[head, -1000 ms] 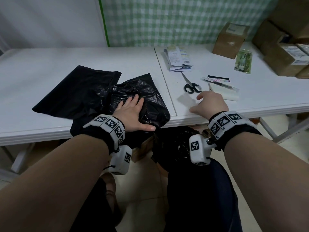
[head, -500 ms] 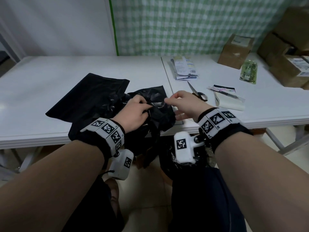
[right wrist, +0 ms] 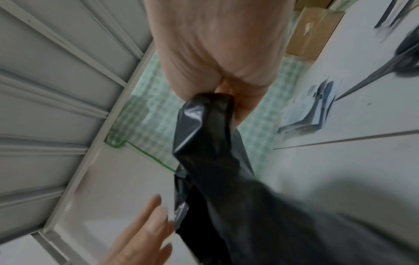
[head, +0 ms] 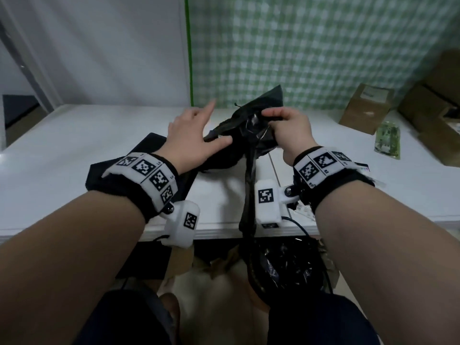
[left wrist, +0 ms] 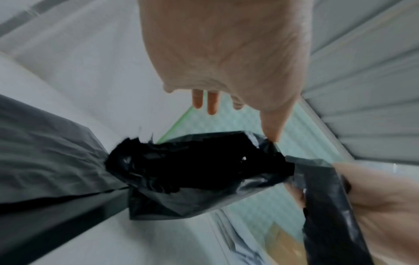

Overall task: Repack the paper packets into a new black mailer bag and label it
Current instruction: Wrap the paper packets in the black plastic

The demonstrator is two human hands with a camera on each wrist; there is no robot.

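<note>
Right hand (head: 286, 128) gripping crumpled black bag (head: 251, 125) aloft over table (head: 62, 155); left hand (head: 194, 135) splayed, thumb touching bag. Step judged: opening bag mouth. Next: left hand pinching opposite edge. Packets not identifiable.

No readable text anywhere. Square black-and-white fiducial markers on both wristbands (head: 146, 175) and on the white wrist camera housings (head: 266, 203): patterns only, no letters or digits legible. White label on cardboard box (head: 368, 108) too blurred to read. Green packet (head: 388, 140) print illegible. Wrist views motion-blurred.
</note>
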